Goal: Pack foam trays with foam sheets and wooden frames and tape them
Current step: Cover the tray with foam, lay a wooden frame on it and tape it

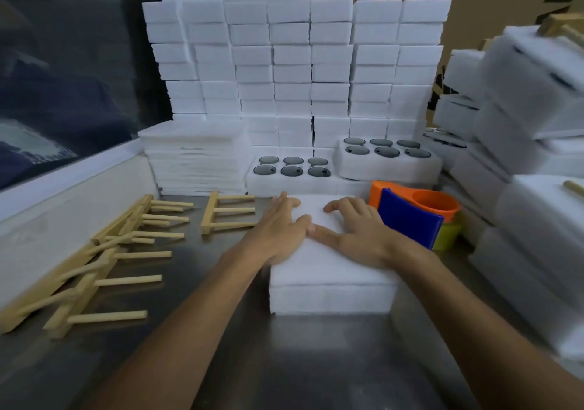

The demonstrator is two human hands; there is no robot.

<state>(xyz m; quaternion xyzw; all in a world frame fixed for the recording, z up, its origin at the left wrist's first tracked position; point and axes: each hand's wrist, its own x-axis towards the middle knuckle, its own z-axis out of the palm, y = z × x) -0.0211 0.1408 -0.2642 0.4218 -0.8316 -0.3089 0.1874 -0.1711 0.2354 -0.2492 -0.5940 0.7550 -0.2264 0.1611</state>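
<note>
A white foam tray (331,296) with a foam sheet (325,264) laid over its top sits on the steel table in front of me. My left hand (278,232) lies flat on the sheet's left part, fingers straight. My right hand (354,229) presses on the sheet's right part, fingers spread, thumb touching my left thumb. One wooden frame (226,213) lies just left of the tray, and several more wooden frames (104,258) are piled further left. An orange and blue tape dispenser (410,214) stands right of my right hand.
Two open foam trays (294,177) (388,163) holding dark round discs sit behind the tray. A stack of foam sheets (196,160) stands back left. Walls of packed foam trays (294,62) rise behind and on the right (531,100). A white ledge (63,207) bounds the left.
</note>
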